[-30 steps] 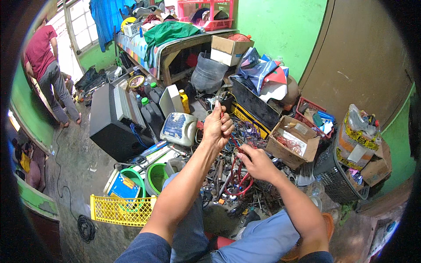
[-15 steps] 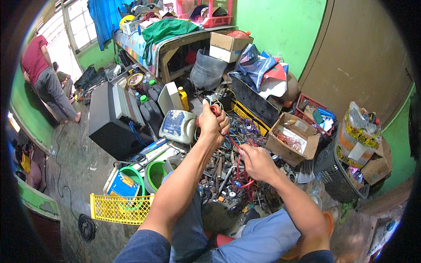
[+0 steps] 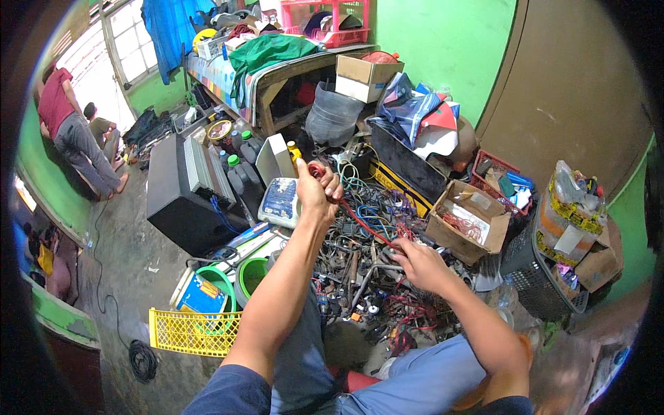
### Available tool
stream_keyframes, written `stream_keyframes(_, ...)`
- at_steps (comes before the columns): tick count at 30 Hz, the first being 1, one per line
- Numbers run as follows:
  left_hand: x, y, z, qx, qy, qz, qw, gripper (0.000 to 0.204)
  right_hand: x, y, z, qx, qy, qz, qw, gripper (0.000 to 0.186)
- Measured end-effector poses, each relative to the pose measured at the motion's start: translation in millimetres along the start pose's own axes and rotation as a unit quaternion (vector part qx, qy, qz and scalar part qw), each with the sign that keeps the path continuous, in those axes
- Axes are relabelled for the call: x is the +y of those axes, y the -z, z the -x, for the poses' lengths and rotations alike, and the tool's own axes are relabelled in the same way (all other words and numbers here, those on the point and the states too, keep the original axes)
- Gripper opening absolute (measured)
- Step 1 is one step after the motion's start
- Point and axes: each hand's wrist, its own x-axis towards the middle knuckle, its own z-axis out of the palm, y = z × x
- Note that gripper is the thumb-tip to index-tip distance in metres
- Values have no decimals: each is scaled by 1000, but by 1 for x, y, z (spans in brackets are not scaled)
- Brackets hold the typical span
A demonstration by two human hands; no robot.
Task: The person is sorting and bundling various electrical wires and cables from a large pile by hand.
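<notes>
My left hand (image 3: 318, 188) is raised over the middle of a heap of scrap, its fingers wrapped round a coiled red cable (image 3: 366, 227). A loop of the red shows above the fist. From there the cable runs taut, down and to the right, to my right hand (image 3: 416, 261), which pinches it between thumb and fingers. Beneath both hands spreads a tangled pile of wires and metal parts (image 3: 363, 266), with blue, black and red strands. A white jug (image 3: 279, 200) with a blue label stands just left of my left fist, partly hidden by it.
To the left are a black box-shaped cabinet (image 3: 187, 200), green-capped dark bottles (image 3: 243, 181) and a yellow plastic basket (image 3: 194, 330). On the right stand an open cardboard box (image 3: 462, 238) with red wire and a black crate (image 3: 536, 270). Two people (image 3: 76, 138) are near the doorway.
My hands have moved apart, the left one slightly left and the right one right and down. The red cable between them is longer and straighter. The view has shifted slightly.
</notes>
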Motion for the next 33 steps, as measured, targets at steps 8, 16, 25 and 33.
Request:
stream_keyframes(8,-12,-2,3,-133,30,-43,990,48,-39,19,-4,101,154,64,981,18)
stream_keyframes(16,-25,-5,12,-189,109,-167,962,46,-48,31,-11,188,188,101,959,18)
stream_keyframes(25,-41,-9,33,-275,169,-310,894,46,-47,39,-24,250,142,114,951,15)
stream_keyframes(33,-49,-23,53,-327,194,-387,840,51,-27,40,-33,291,109,114,944,13)
